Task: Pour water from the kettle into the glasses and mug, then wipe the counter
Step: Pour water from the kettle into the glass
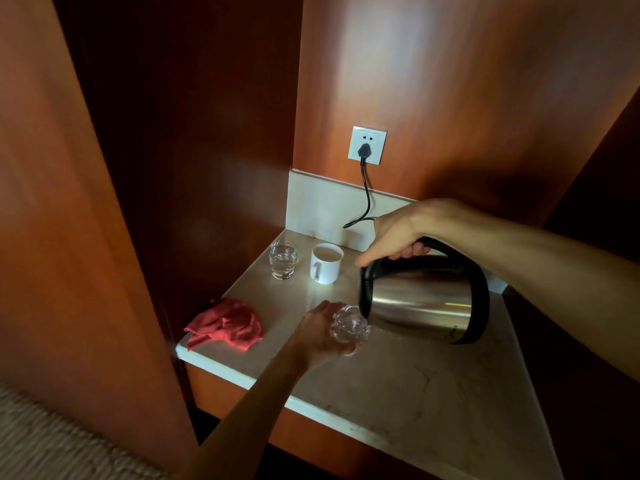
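My right hand (394,233) grips the black handle of a steel kettle (426,299), which is tipped to the left with its spout over a clear glass (349,323). My left hand (322,334) holds that glass just above the marble counter (415,386). A second glass (284,259) with water in it stands at the back left. Beside it is a white mug (326,263) with liquid inside. A crumpled red cloth (227,323) lies near the counter's left front corner.
A black cord (366,192) runs from a wall socket (367,144) down behind my right hand. Wooden panels close in the counter on the left, back and right. Carpet shows at the bottom left.
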A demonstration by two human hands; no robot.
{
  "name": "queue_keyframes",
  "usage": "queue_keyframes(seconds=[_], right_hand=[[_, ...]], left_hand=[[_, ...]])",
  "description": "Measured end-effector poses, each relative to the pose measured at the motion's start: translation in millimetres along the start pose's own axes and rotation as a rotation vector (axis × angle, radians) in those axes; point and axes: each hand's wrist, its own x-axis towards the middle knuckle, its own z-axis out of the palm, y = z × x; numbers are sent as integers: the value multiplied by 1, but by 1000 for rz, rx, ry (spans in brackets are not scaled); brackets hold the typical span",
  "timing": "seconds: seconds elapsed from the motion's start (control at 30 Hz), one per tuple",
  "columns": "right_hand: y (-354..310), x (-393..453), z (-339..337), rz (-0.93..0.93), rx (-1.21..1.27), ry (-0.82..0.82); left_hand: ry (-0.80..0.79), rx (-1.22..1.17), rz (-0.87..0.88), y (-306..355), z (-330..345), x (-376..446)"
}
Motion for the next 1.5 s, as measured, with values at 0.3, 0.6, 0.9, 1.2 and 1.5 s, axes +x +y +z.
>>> queue_keyframes(seconds=[0.3,0.6,0.9,1.2,1.5], right_hand=[[11,0,3,-34,42,23],[69,-12,29,-131,300,96],[101,-12,44,-129,495,171],[102,-9,53,-104,496,149],[101,-13,54,-135,464,169]], left_hand=[[-4,29,9,0,0,1],[4,22,-9,-4,5,2],[2,19,9,-7,5,2],[6,31,30,-6,3,2],[1,32,32,-4,3,1]])
